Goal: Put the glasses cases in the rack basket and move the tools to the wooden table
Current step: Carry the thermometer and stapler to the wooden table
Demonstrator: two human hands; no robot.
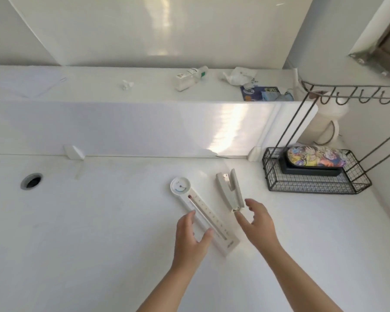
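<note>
Two cases (315, 162) stacked in basket (311, 188), lower one mostly hidden. Stapler (231, 190) & thermometer (203, 213) lie left of basket. Left hand (190, 238) fingers spread over thermometer's near part; right hand (258, 221) fingers spread, index at stapler's end.

Two bare forearms, no sleeves, watch, rings or gloves showing. Left hand (190, 236) and right hand (258, 224) uncovered, short plain nails, slim wrists.
</note>
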